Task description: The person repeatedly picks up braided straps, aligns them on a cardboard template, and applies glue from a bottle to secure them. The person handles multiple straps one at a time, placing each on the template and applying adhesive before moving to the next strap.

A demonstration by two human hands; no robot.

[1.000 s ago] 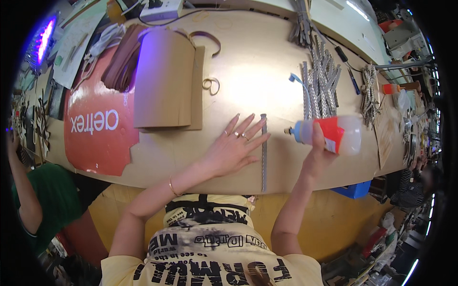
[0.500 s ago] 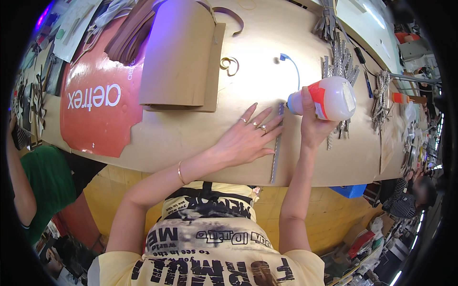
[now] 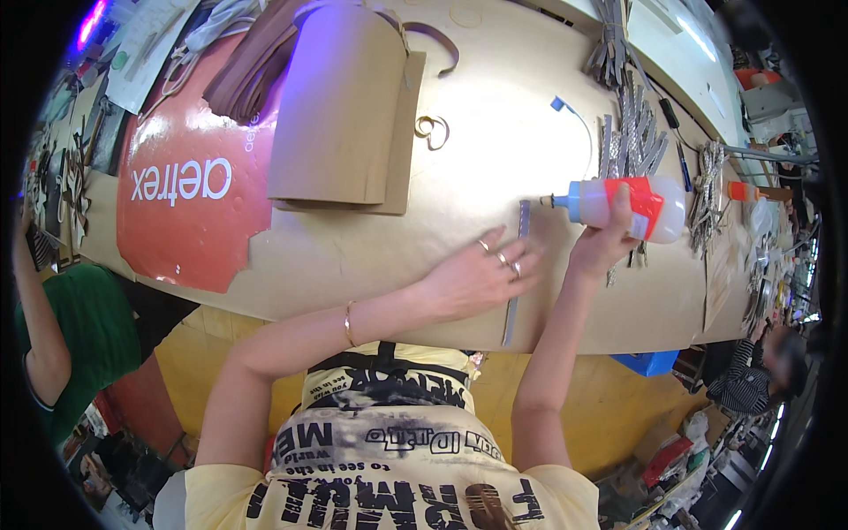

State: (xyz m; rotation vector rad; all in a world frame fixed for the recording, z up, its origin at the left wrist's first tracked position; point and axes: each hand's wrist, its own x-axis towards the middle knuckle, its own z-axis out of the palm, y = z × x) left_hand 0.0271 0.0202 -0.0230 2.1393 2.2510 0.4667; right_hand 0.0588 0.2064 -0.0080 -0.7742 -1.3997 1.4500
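Observation:
A translucent squeeze bottle (image 3: 669,210) with a red label and a blue cap lies almost level in my right hand (image 3: 599,247), which is wrapped round it. Its narrow dark nozzle points left, near the top end of a thin grey strip (image 3: 511,322). That strip runs toward me over the brown table covering. My left hand (image 3: 477,281), with rings on it, rests palm down across the strip's middle. Its fingers reach out to the right, and their tips are blurred; I see nothing held in them.
A rolled sheet of brown board (image 3: 340,115) stands left of centre beside a red sheet (image 3: 181,194). Behind the bottle lies a bundle of grey strips (image 3: 632,132). A blue cap with a thin tail (image 3: 558,104) and a curled brown strip (image 3: 431,132) lie further back. People are at both sides.
The bottle has moved right and tipped nearer level, uncovering its nozzle. My left hand has slid slightly right and toward me along the strip, its fingers less spread. The whole view has shifted a little.

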